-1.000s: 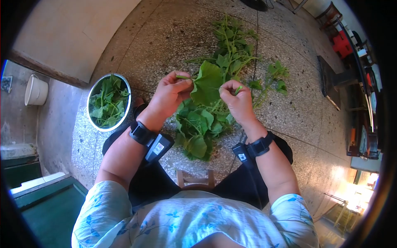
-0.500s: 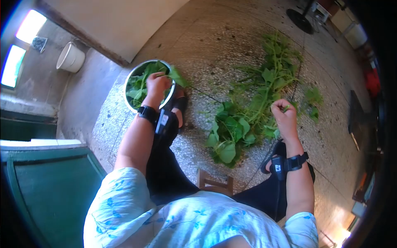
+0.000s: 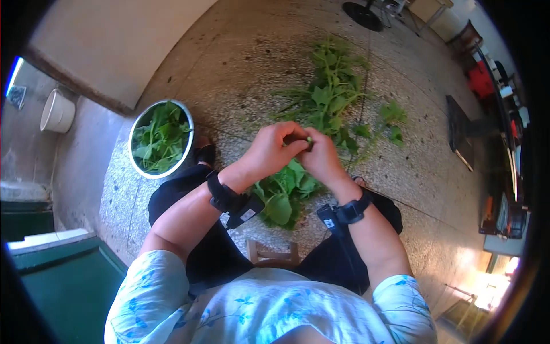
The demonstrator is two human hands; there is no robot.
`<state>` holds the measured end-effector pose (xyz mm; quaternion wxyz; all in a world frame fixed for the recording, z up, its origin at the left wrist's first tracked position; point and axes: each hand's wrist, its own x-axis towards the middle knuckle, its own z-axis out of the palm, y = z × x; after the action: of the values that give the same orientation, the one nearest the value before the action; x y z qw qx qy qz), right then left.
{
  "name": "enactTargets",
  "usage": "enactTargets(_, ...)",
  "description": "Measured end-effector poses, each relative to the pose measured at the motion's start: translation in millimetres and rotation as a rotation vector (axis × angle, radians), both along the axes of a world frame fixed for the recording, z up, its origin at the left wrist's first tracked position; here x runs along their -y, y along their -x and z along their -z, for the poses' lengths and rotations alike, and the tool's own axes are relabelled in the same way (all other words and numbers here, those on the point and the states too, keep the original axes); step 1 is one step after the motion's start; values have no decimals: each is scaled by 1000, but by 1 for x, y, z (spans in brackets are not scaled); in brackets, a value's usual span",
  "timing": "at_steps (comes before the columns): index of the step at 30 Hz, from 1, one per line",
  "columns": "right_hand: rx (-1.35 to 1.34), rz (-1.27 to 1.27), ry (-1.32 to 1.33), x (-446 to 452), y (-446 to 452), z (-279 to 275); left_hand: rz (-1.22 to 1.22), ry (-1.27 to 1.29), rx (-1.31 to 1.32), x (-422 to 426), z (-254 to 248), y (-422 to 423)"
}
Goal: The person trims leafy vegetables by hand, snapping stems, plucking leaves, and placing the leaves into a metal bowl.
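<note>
My left hand [image 3: 274,150] and my right hand [image 3: 322,157] meet in front of me, fingertips touching, above the heap of greens. A small green stem [image 3: 309,139] shows between them, pinched by my right hand. The fingers of my left hand are closed at the same spot, and what they grip is hidden. Beneath the hands lie broad green leaves [image 3: 281,207] on the speckled floor. Behind them stretches a pile of leafy vines [image 3: 332,86]. A white-rimmed basin [image 3: 134,153] to the left holds picked leaves.
A smaller sprig [image 3: 393,113] lies right of the pile. My feet rest on either side, with a wooden stool [image 3: 293,252] under me. A white bucket [image 3: 58,112] stands far left, a green cabinet [image 3: 69,286] at lower left, and a dark flat board [image 3: 458,132] at right.
My left hand has left the basin, where it held a leaf, and come back to my right hand. The leaf is out of that hand. The view has turned right.
</note>
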<state>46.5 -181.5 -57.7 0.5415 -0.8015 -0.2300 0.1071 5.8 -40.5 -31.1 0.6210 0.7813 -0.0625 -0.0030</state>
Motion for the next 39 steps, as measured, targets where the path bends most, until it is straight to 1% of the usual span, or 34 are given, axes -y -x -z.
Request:
enactTargets(2,54,-21,112,2,-1,-10,-32,-140,35,6,-1,-5)
enactTargets(3,61,-34,57,5,-1,-12,-52,-176,83,11,-9,-4)
enactTargets(4,60,-20,58,9,-2,-13,-38,-174,83,15,-11,-4)
enactTargets(6,53,-44,85,16,-5,-16,-41,-241,260,23,-12,-8)
enactTargets(7,46,-35,88,19,-6,-19,-31,-238,255,26,-12,-8)
enactTargets(9,34,-70,20,24,-7,-26,-31,-148,197,31,-12,-9)
enactTargets(10,32,-61,20,28,-9,-26,-22,-147,196,32,-10,-11)
enactTargets(12,-350,-138,-256,40,-14,-28,-60,130,45,28,-4,-19)
enactTargets(13,-462,-169,-326,46,-15,-38,-60,165,-58,24,-6,-21)
enactTargets(14,-460,-167,-329,52,-16,-40,-57,163,-57,24,-6,-22)
enactTargets(16,-541,-27,-347,62,-18,-42,-127,502,-176,23,-3,-24)
enactTargets(17,-567,-6,-385,66,-19,-40,-110,533,-214,22,-2,-25)
enactTargets(18,-569,-5,-384,68,-19,-37,-110,534,-215,22,-1,-25)
enactTargets(20,-347,149,-293,68,-20,-31,-67,624,-271,20,-1,-25)
enactTargets(21,-306,202,-332,64,-18,-34,-67,624,-271,20,-1,-25)
enactTargets(22,-306,202,-331,65,-17,-37,-53,636,-272,20,-1,-25)
enactTargets(23,-246,97,-248,66,-17,-40,-39,649,-273,20,0,-25)
enactTargets(24,-186,-7,-165,66,-17,-41,-40,650,-273,21,-1,-25)
enactTargets(25,-186,-8,-165,66,-15,-41,-44,652,-281,21,-1,-25)
enactTargets(27,-386,-80,-141,61,-11,-40,-52,657,-290,18,0,-26)
enactTargets(30,-308,-97,-134,57,-11,-35,-82,687,-302,18,0,-25)
enactTargets(33,-289,-61,-170,54,-10,-34,-136,635,-350,22,-6,-23)
enactTargets(35,-240,-43,-122,52,-9,-34,-46,391,-356,24,-4,-21)
enactTargets(36,-192,-22,-76,51,-8,-34,-47,392,-357,24,-1,-21)
enactTargets(38,-162,-21,-55,52,-9,-34,17,248,-326,22,5,-22)
enactTargets(39,-132,-20,-36,52,-10,-35,16,249,-326,21,5,-23)
